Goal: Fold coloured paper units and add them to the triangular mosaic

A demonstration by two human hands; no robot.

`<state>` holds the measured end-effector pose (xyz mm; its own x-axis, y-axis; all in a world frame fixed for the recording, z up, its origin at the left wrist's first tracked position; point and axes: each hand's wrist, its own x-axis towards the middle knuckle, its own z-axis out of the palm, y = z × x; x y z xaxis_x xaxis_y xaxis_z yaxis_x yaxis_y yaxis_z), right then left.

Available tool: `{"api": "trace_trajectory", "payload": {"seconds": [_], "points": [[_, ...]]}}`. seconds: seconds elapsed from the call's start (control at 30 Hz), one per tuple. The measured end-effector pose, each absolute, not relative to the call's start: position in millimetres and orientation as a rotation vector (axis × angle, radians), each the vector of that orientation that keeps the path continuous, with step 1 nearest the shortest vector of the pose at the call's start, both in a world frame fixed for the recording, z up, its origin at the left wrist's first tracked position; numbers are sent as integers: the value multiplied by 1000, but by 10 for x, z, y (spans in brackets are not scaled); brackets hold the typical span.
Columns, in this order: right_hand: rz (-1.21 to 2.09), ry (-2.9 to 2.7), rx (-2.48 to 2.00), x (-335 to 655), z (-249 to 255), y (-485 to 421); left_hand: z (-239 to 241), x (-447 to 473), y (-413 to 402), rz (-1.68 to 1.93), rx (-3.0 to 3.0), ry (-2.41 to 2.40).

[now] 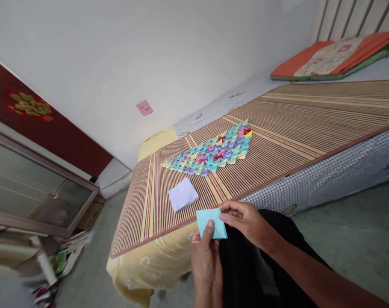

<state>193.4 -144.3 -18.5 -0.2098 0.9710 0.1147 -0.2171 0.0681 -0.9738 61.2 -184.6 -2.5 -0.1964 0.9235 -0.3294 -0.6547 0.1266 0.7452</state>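
A light blue square of folded paper is held up over my lap, just off the bed's edge. My left hand grips it from below, the thumb pressed flat on its face. At the upper right corner, the thumb and fingers of my right hand pinch the same paper. On the mat beyond lies a stack of pale lavender paper. Farther back stand many small folded paper pieces in blue, purple, yellow, pink and red, set in rows that form a triangle.
A striped bamboo mat covers the bed. Folded orange and floral bedding lies at the far right. A pink note is stuck on the white wall. At left stands a glass-door cabinet, with clutter on the floor below it.
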Motion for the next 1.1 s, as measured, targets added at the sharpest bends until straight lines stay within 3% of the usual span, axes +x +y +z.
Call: {"api": "trace_trajectory", "payload": {"seconds": [0.23,1.1], "points": [[1351,-1300,-894,2009,-152,-1509,-46,551,-1749,1561,92,1033],[1271,-1381,-1000,1817,-171,-1693,-120,554,-1769,1562,9,1007]]}}
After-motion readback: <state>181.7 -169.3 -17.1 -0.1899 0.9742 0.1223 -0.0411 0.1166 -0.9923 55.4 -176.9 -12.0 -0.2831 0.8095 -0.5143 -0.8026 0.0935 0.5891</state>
